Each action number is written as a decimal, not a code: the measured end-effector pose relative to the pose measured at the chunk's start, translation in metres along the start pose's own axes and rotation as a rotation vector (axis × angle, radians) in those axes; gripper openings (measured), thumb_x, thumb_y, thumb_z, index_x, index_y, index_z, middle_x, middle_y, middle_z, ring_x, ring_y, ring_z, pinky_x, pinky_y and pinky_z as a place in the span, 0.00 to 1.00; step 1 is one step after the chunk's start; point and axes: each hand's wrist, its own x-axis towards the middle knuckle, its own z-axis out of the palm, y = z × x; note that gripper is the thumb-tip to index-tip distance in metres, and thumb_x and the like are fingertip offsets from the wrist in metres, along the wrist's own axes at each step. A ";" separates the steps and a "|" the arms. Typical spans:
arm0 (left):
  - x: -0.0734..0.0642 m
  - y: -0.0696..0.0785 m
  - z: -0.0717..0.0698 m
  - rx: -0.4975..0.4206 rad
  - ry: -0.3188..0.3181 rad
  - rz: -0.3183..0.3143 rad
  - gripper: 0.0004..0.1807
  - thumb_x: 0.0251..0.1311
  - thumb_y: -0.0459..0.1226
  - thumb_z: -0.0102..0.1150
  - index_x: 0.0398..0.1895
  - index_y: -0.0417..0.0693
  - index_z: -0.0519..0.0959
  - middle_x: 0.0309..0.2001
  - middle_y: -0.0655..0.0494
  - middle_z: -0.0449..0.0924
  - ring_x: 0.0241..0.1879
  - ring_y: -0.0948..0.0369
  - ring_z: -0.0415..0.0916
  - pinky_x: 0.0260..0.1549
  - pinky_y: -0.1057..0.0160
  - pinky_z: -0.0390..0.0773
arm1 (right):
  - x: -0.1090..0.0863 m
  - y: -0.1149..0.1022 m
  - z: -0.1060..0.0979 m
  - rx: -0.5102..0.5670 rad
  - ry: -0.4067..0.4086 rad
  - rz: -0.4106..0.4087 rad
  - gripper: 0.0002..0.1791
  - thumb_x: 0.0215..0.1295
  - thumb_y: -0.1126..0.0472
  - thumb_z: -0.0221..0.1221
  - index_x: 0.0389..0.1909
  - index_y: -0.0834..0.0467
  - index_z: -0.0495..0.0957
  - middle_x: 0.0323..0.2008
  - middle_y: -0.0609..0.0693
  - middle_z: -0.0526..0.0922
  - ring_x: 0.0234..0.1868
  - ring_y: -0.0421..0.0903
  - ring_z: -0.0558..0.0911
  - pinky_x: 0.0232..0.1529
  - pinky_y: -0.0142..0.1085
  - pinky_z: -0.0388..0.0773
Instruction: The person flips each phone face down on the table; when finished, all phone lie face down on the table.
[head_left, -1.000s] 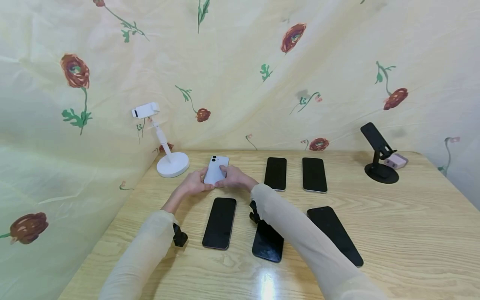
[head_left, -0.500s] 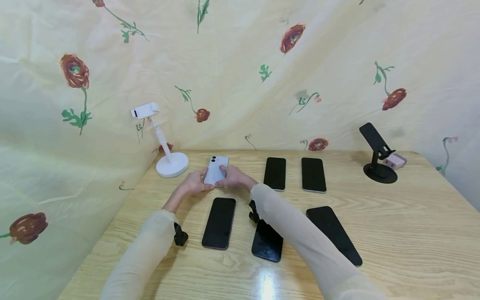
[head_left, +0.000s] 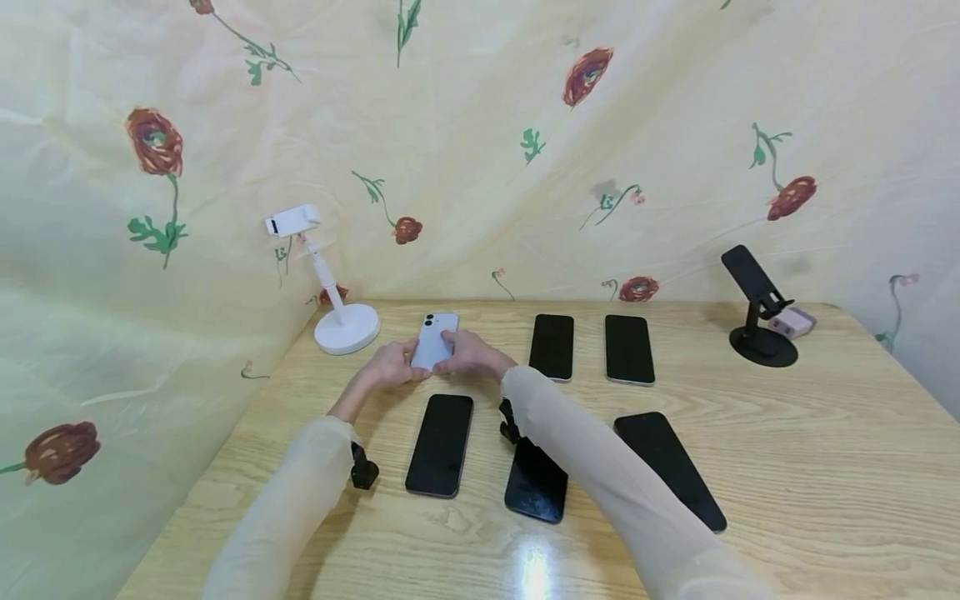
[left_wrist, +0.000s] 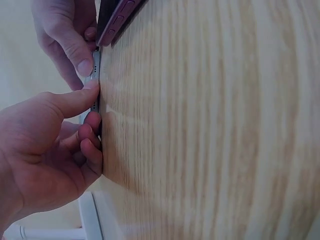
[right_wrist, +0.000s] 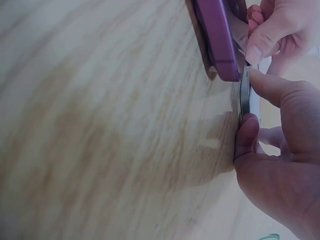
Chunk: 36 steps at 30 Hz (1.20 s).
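- Head: the white phone [head_left: 434,342] is gripped on both sides, at two o'clock from the left hand [head_left: 390,364] and ten o'clock from the right hand [head_left: 471,354]; a dark phone [head_left: 440,446] is seen at six o'clock from it.
- Left wrist: its end is shown edge-on, pinched by the left hand close to the tabletop [left_wrist: 210,130].
- Right wrist: it is likewise pinched by the right hand.

I can make out no readable text, brand, number or sign, neither on the pale smartphone [head_left: 432,343] near twelve o'clock nor anywhere around me.
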 end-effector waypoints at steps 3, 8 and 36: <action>0.001 0.000 0.001 0.008 -0.003 -0.004 0.44 0.65 0.44 0.65 0.75 0.32 0.56 0.61 0.29 0.72 0.41 0.49 0.73 0.36 0.62 0.70 | -0.001 0.000 -0.001 -0.006 -0.003 -0.005 0.45 0.64 0.58 0.67 0.76 0.67 0.54 0.72 0.65 0.62 0.63 0.52 0.71 0.66 0.41 0.64; 0.001 0.002 0.007 0.001 -0.029 -0.008 0.45 0.65 0.44 0.65 0.76 0.32 0.53 0.63 0.29 0.69 0.40 0.49 0.73 0.38 0.60 0.71 | -0.012 0.009 -0.009 -0.055 -0.019 -0.053 0.42 0.66 0.59 0.65 0.74 0.69 0.57 0.60 0.66 0.75 0.51 0.50 0.78 0.55 0.39 0.74; 0.033 0.137 0.054 0.187 -0.086 0.367 0.51 0.61 0.47 0.69 0.77 0.32 0.51 0.67 0.35 0.66 0.69 0.46 0.61 0.63 0.55 0.66 | -0.101 0.100 -0.161 -0.327 0.053 0.007 0.34 0.64 0.68 0.60 0.67 0.78 0.61 0.58 0.75 0.73 0.56 0.65 0.78 0.55 0.54 0.75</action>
